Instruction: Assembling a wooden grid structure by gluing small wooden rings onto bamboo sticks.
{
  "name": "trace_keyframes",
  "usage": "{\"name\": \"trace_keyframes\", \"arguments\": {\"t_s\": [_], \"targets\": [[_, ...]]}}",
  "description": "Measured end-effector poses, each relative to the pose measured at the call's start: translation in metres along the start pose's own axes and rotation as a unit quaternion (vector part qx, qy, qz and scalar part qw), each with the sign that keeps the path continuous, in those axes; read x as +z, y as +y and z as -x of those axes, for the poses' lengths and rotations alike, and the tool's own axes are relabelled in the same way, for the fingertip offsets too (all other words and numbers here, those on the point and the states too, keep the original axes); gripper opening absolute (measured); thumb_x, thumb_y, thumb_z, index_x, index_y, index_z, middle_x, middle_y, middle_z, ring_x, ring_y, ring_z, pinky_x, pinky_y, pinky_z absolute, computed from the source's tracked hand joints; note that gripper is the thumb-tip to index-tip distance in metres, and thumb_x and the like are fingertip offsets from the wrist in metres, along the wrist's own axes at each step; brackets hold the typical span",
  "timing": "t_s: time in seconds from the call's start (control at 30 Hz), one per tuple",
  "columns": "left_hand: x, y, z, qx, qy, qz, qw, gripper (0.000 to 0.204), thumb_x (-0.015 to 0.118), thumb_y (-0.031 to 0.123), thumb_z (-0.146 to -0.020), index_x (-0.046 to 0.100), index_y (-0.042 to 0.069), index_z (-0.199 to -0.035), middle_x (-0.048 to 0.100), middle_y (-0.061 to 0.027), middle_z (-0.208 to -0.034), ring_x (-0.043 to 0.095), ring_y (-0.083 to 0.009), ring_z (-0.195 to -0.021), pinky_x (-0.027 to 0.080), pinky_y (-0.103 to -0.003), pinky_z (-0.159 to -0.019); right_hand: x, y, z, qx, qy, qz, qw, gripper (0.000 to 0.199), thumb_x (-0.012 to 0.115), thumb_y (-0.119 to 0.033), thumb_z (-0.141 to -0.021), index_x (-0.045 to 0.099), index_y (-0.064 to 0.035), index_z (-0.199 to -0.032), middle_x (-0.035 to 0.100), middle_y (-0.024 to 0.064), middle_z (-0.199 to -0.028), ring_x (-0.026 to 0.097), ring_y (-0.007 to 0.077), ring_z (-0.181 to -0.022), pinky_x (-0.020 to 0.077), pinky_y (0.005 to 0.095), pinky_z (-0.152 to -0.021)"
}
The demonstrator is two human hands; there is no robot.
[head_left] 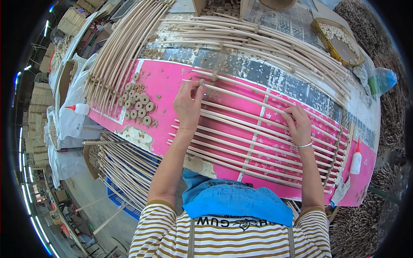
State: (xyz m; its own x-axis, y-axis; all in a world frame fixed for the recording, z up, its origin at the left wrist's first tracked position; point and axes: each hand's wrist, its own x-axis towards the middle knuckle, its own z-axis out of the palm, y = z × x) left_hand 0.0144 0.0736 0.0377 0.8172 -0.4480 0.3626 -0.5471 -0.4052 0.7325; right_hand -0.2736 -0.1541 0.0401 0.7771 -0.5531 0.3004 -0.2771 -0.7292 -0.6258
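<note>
My left hand [188, 105] is at the left end of a thin pale wooden rod [241, 96], its thumb and fingers closed on a small wooden ring [201, 82] near the tip. Farther right, my right hand [298, 124] pinches the same rod between thumb and fingertips. Just beyond it lies another rod, with a wooden ring [214, 75] on it near its left end. Several more rods lie side by side on the pink board [167, 90], nearer my body. Their right ends pass through a wooden crosspiece [333, 160].
Left of my left hand sits a pile of wooden rings [141, 103]. Rod bundles [124, 47] lie at the far left and back. White glue bottles with red tips stand left [81, 109] and right [356, 161]. A yellow basket [340, 43] holds small pale pieces.
</note>
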Motion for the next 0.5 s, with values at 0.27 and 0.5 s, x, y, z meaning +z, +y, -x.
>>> {"name": "trace_keyframes", "arguments": {"t_s": [0.27,0.5], "targets": [[0.011,0.009,0.007,-0.006,-0.011,-0.07,0.997,0.014,0.076,0.017,-0.092,0.074,0.01,-0.104,0.073,-0.0059,-0.092,0.069,-0.0265,-0.081,0.053,-0.04,-0.074,0.004,0.002,0.002,0.063,-0.01,-0.045,0.997,0.014,0.076,-0.013,-0.091,0.07,-0.0044,-0.101,0.065,0.0095,-0.092,0.066,0.0285,-0.084,0.0518,0.0384,-0.072],[0.022,0.007,0.006,-0.001,-0.014,-0.094,0.995,0.012,0.076,0.018,-0.091,0.073,0.011,-0.1,0.073,-0.0035,-0.092,0.067,-0.0255,-0.083,0.052,-0.042,-0.077,0.005,0.006,-0.005,-0.022,0.003,0.077,0.997,0.013,0.076,-0.015,-0.09,0.07,-0.0059,-0.098,0.064,0.0096,-0.093,0.063,0.0301,-0.089,0.0496,0.0411,-0.078]]}}
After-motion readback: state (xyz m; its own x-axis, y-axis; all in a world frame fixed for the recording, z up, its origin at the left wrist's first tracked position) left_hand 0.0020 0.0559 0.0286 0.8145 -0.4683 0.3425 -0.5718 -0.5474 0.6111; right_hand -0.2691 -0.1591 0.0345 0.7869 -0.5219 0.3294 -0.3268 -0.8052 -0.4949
